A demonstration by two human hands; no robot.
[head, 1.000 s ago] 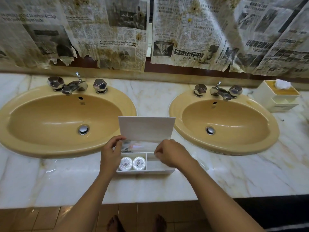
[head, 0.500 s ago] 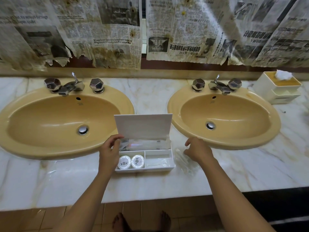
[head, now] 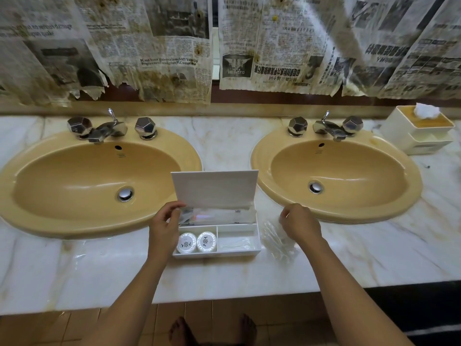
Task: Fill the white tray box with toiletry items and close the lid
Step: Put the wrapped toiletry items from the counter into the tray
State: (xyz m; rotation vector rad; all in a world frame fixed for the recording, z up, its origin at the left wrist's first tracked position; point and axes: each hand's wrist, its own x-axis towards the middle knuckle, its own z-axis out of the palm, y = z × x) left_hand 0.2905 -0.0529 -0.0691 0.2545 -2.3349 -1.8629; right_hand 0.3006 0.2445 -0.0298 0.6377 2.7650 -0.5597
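The white tray box stands on the marble counter between the two sinks, its lid raised upright at the back. Two round wrapped soaps fill the front left compartment. Clear wrapped items lie in the long rear compartment, and a thin clear packet lies in the front right one. My left hand pinches the left end of the rear wrapped items. My right hand is curled over a pile of clear packets just right of the box; its fingertips are hidden.
Yellow sinks flank the box, each with chrome taps. A cream tissue box stands at the far right. Stained newspaper covers the wall. Bare marble runs along the front edge, and my feet show on the tiled floor below.
My right hand has left the box's front right compartment and moved right to the pile of clear packets. The left hand has kept its hold at the box's left end.
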